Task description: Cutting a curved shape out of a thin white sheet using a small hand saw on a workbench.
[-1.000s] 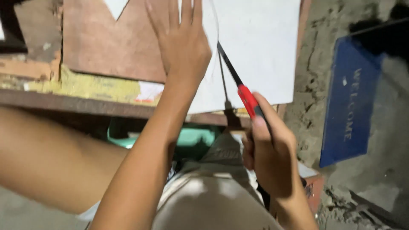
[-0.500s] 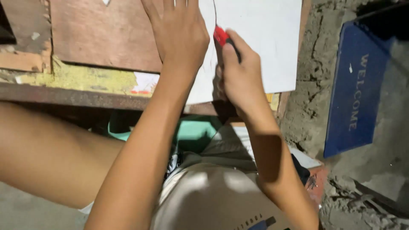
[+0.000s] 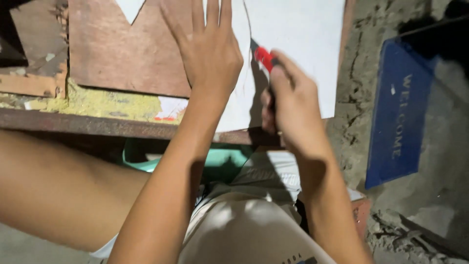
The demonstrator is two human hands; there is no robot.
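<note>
My left hand [image 3: 210, 51] lies flat with fingers spread, pressing down on a white sheet [image 3: 298, 39] and a brown cardboard piece [image 3: 122, 54]. Just to its right, my right hand [image 3: 288, 102] is closed around a red-and-black utility knife [image 3: 264, 56]. The knife's tip touches the white sheet beside a thin curved line. Most of the handle is hidden inside my fist.
The sheets rest on a worn workbench with a rusty metal front edge [image 3: 97, 124] and yellowish crumbly residue [image 3: 107, 102]. A blue doormat [image 3: 400, 112] lies on the rough concrete floor to the right. A green object [image 3: 229, 161] sits under the bench near my legs.
My right hand moved from below the bench edge up onto the white sheet, carrying the knife close beside my left hand. The left hand stayed pressed flat.
</note>
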